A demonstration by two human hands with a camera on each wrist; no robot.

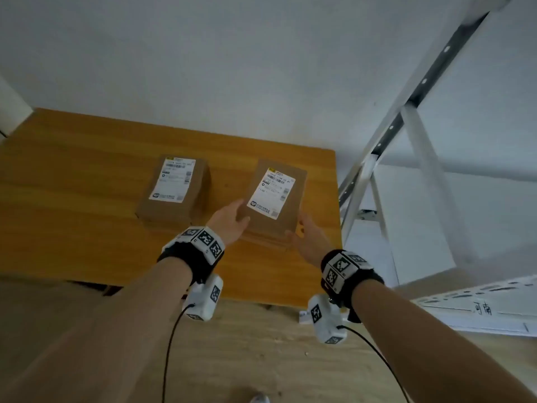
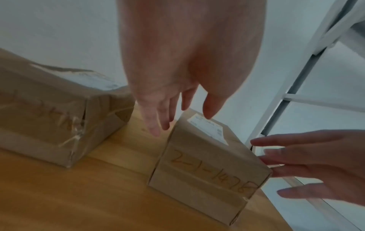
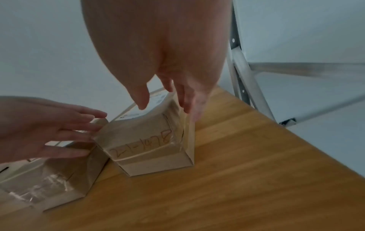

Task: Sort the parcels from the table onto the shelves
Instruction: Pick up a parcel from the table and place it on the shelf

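Two cardboard parcels on the table (image 1: 87, 170), none shelved. Left hand (image 1: 229, 221) and right hand (image 1: 309, 239), fingers straight, flanking the labelled parcel (image 1: 276, 199); second parcel (image 1: 174, 190) left of them.

Both hands (image 2: 177, 75) flank a tilted parcel (image 2: 207, 157) marked 2-1-14778.

Looks like a small parcel sorting/storage room: bare white wall, slotted metal shelving (image 1: 392, 132) right of frame, labelled cardboard parcels (image 1: 174, 193) on wooden table (image 1: 72, 184).

A wooden table (image 1: 87, 175) carries two brown parcels: left parcel (image 1: 174, 196), right parcel (image 1: 276, 199) near its right edge
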